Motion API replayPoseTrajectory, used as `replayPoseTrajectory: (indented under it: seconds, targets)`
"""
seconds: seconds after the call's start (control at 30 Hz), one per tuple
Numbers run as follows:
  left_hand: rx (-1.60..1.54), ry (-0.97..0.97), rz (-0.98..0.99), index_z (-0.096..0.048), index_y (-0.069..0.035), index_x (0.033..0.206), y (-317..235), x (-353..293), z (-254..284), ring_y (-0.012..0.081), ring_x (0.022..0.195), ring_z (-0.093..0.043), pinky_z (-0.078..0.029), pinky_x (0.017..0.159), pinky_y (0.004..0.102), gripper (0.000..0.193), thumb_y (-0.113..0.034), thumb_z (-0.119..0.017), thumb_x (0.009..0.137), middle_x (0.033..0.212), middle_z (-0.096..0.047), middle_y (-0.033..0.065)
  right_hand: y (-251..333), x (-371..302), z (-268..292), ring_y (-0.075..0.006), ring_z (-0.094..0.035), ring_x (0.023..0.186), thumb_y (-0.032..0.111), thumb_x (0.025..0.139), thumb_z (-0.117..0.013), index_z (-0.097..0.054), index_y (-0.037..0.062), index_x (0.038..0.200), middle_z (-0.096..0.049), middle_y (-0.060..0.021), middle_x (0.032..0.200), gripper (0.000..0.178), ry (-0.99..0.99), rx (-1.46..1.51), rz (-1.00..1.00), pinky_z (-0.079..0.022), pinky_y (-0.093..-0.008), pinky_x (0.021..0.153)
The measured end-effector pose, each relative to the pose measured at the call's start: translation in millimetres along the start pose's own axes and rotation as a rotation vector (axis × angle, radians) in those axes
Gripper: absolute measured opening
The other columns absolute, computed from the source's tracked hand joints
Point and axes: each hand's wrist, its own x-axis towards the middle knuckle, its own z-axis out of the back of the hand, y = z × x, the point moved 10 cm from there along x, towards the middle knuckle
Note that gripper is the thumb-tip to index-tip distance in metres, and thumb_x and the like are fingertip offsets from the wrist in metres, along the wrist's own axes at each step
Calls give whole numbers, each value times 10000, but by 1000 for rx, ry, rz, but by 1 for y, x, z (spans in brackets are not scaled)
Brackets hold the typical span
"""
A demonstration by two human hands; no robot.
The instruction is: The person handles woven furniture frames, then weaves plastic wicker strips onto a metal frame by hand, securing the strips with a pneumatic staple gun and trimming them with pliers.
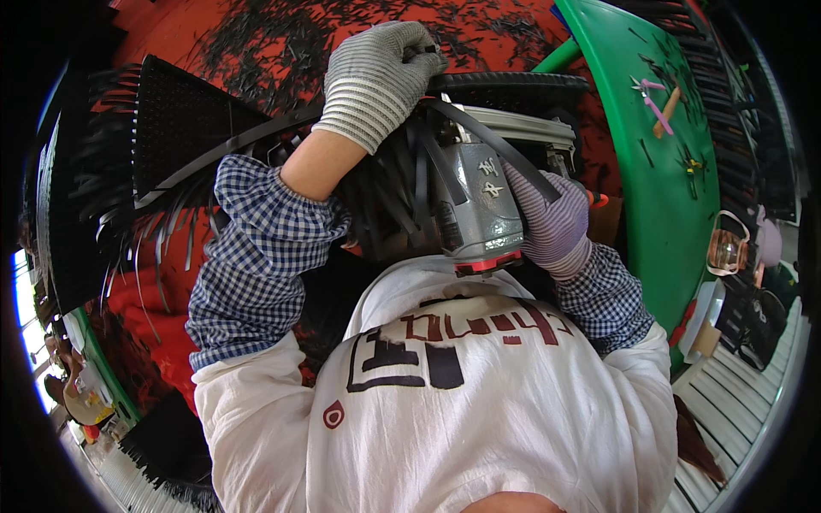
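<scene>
My left hand [376, 85], in a grey-and-white striped glove, is closed at the far middle beside a dark curved rim [513, 81]. A black flat strip [492, 141] passes at its fingers, and a small dark piece shows at the fingertips. Gloved in stripes with a purple tint, my right hand [552, 224] wraps the side of a grey metal nail gun [483, 205] with a red-edged end. The gun's long pale magazine [517, 126] lies just under the rim. Several black strips hang between my hands; my right fingers are partly hidden behind the gun.
At the right stands a green table [641, 171] with pink-handled pliers [654, 103], a wooden-handled tool [667, 115] and black scraps. More cut scraps [291, 43] litter the red floor. A black woven panel [184, 128] with loose strip ends is at left. A glass pot [727, 244] sits far right.
</scene>
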Motion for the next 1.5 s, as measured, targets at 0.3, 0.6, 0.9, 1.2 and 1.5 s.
replayPoseTrajectory:
  seconds: [0.3,0.6,0.9,1.2,1.5]
  targets:
    - [11,-18,-20,-729,-94,911,0,2,2,129,574,-600,-506,581,297,204,-276,-743,820,708,-661,40,2,2,-1,-266,-626,714,199,715,-726,-563,6,1223,-634,-107,831,568,37,-44,-12,-509,-378,651]
    - [18,18,45,-717,-99,881,2,-1,2,129,582,-560,-484,585,293,212,-293,-753,803,677,-626,32,7,2,-1,-279,-642,762,157,740,-676,-563,13,1208,-642,-119,853,503,68,-18,-141,-523,-394,690]
    - [-12,95,112,-720,-108,898,6,-2,-2,235,753,-670,-525,721,358,252,-341,-721,803,840,-694,82,-3,-4,31,-297,-659,788,190,711,-732,-560,8,1213,-645,-151,880,561,51,98,-176,-525,-394,701]
    - [185,104,-35,-694,-62,1014,-25,-24,13,280,800,-652,-511,723,360,387,-355,-757,770,900,-674,108,-185,-167,149,-405,-647,933,348,854,-663,-577,145,1228,-679,-208,1012,434,32,-570,-1188,-528,-446,781]
    - [244,178,-60,-666,-40,1048,-25,-29,9,299,833,-674,-531,738,367,446,-339,-784,738,953,-682,119,-305,-270,154,-331,-572,1131,611,839,-574,-569,122,1248,-615,-136,1214,638,454,-941,-1473,-460,-440,939]
